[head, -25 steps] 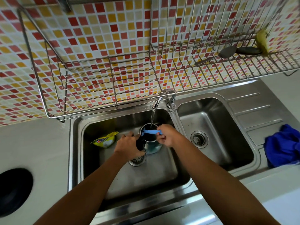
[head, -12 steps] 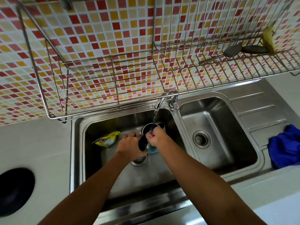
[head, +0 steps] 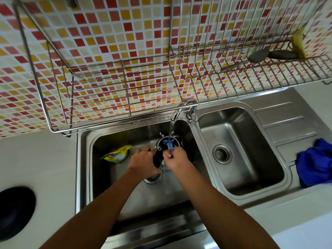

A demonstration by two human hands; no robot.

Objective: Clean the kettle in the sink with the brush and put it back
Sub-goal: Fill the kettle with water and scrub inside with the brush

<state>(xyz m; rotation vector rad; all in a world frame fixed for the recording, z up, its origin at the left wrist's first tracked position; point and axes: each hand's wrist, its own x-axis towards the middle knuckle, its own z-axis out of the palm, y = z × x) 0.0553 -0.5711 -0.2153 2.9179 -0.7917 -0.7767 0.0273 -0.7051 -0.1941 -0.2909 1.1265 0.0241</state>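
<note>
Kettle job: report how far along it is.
Done: the kettle is in the left sink basin under the running tap. In hand: the left hand grips its black handle while the right hand works the blue brush inside. Left: finishing, then putting it back.

You've got a pale countertop (head: 45, 168) w/ a steel double sink (head: 195, 133) set in it. Blue cloth (head: 313, 162) sits bunched on the drainboard at far right. Left basin holds a yellow packet (head: 116, 155) by its back-left corner, just beside the kettle (head: 168, 143) standing near the drain. Black round thing (head: 15, 211) on the counter at far left, blurred.
</note>
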